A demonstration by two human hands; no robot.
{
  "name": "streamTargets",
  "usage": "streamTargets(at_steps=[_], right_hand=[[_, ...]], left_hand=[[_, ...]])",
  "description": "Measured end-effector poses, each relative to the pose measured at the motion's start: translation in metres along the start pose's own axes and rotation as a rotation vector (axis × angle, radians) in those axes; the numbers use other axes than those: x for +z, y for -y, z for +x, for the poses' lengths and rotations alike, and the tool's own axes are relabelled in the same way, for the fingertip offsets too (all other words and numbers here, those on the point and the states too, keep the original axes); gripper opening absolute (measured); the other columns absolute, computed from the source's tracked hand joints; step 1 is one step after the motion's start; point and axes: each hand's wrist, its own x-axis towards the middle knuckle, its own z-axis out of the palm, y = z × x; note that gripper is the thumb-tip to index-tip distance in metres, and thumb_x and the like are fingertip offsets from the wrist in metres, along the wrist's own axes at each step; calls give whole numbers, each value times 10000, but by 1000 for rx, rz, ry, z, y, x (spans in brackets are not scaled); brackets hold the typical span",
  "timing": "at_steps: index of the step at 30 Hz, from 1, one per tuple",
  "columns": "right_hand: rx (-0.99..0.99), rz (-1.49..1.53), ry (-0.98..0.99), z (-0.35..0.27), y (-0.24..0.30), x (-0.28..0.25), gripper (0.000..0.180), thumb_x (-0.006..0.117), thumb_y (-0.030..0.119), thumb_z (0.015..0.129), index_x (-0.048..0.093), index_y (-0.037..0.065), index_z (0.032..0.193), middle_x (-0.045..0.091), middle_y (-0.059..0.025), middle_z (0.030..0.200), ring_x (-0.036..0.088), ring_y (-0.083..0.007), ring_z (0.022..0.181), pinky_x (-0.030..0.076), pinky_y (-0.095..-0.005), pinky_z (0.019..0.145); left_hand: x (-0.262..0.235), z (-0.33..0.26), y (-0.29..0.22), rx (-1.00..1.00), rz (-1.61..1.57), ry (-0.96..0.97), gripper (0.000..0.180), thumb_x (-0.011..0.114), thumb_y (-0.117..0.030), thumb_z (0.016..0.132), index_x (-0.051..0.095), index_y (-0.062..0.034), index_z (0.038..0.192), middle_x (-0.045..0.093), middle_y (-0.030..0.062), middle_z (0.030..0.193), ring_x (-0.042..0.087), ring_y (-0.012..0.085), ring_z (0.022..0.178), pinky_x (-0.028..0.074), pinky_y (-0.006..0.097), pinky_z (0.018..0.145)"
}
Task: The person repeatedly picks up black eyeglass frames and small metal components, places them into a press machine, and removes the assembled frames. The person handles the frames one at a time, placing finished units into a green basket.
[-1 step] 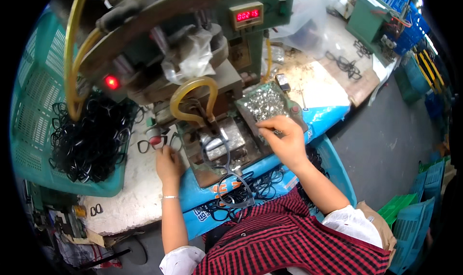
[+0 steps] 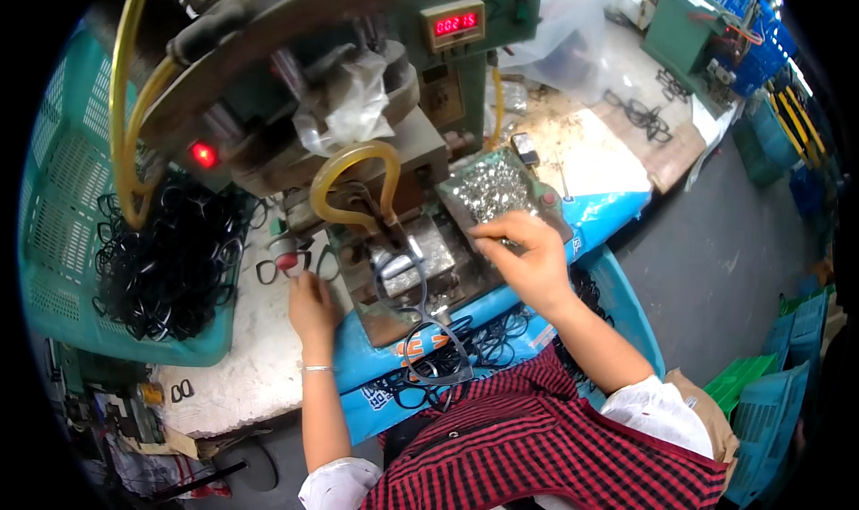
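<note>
A dark grey eyeglass frame [image 2: 438, 381] sits at the machine's metal fixture [image 2: 420, 266], one rim over the block and the other hanging toward me. My right hand [image 2: 530, 258] is over the near edge of a tray of small shiny metal parts [image 2: 490, 188]. Its thumb and forefinger are pinched together; anything between them is too small to make out. To the left of the fixture, my left hand [image 2: 311, 309] is beside a red push button [image 2: 285, 261]. Its fingertips are hard to see, and whether they touch the button is unclear.
A green press machine [image 2: 438, 98] with a yellow hose [image 2: 358, 157] rises ahead. At left stands a teal basket [image 2: 170, 353] heaped with black eyeglass frames [image 2: 170, 268]. More frames [image 2: 438, 358] lie on blue plastic sheeting [image 2: 353, 371] before me. A blue tub [image 2: 640, 322] stands at right.
The whole picture has shifted very slightly, the machine appearing a little further left. My right hand's fingertips are marginally further left; my left hand stays by the button.
</note>
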Motion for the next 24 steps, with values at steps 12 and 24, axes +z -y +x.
streamTargets(at_steps=[12, 24], right_hand=[[87, 443, 23, 19, 34, 54, 461, 691, 12, 817, 543, -63, 1247, 707, -95, 940, 650, -113, 914, 487, -271, 871], [244, 739, 58, 11, 73, 48, 508, 657, -17, 849, 490, -58, 1326, 669, -123, 1151, 627, -152, 1098, 477, -306, 966]], left_hand=[[-17, -8, -10, 85, 145, -87, 207, 675, -186, 868, 608, -28, 983, 543, 189, 907, 568, 406, 841, 486, 474, 736], [-147, -32, -115, 404, -1194, -582, 153, 460, -125, 1035, 592, -48, 1043, 670, 145, 1058, 653, 287, 948, 555, 401, 837]])
